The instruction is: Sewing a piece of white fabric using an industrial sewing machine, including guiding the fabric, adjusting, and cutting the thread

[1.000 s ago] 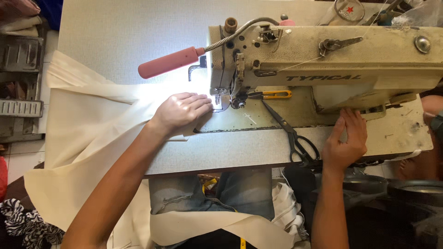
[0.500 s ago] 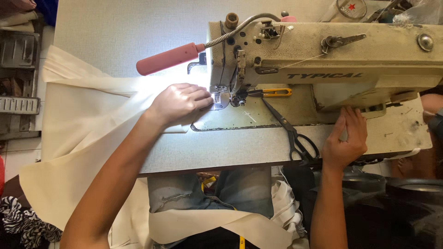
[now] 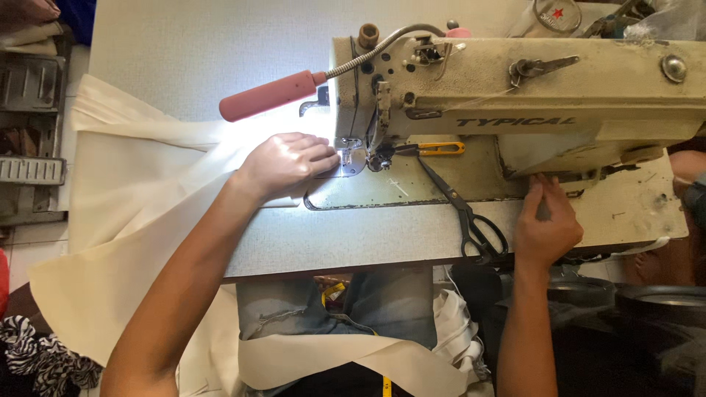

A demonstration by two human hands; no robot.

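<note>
Head view. The left hand (image 3: 288, 163) lies flat, palm down, on the cream fabric (image 3: 132, 220), fingers close together and extended toward the presser foot (image 3: 347, 147) of the industrial sewing machine (image 3: 529, 103). It pins the cloth to the machine bed rather than gripping it. The fabric runs from the needle area leftward across the grey table (image 3: 346, 235) and hangs off the left and front edges, with a further fold across the person's lap.

The right hand (image 3: 546, 224) rests at the front edge of the machine base, fingers loosely curled and pointing up against the underside of the machine body; it holds nothing that can be made out.

Black-handled scissors (image 3: 463, 213) lie on the bed between the hands, apart from both. Yellow thread snips (image 3: 434, 149) sit just right of the needle. A red-handled gooseneck lamp (image 3: 272, 95) lights the work.

Judgement: the fabric appears light, soft and limp. It would slide readily on the smooth table, and the overhanging portion would drag. Best controlled by flat pressure near the foot, or pinched at an edge.
</note>
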